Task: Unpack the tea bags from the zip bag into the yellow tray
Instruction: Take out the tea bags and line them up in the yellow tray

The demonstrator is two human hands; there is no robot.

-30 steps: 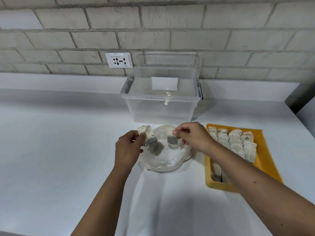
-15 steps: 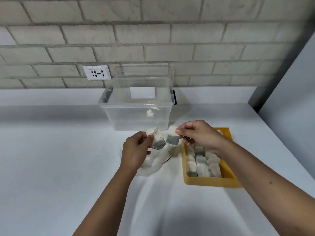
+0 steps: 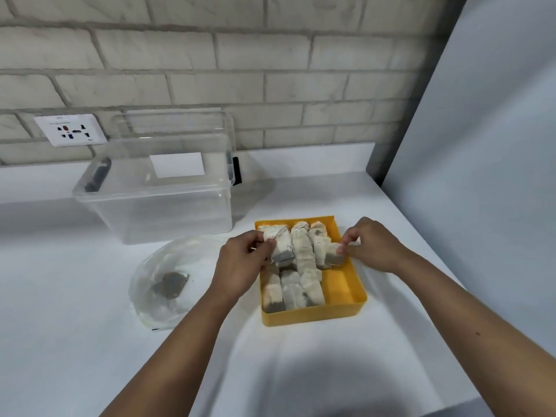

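From the head camera, the left hand point(image 3: 240, 266) is pinching a tea bag point(image 3: 281, 245) by its top over the far-left corner of the yellow tray point(image 3: 343, 285). The right hand point(image 3: 370, 248) is pinching a second tea bag point(image 3: 332, 255) over the right side. Each is hanging end-down, likely so it slots in beside the rows of tea bags point(image 3: 304, 266) lying there. The zip bag point(image 3: 150, 260) is lying open on the table point(image 3: 90, 341), left of the tray, and is holding what seems to be one last dark tea bag point(image 3: 171, 284), though blur is hiding detail.
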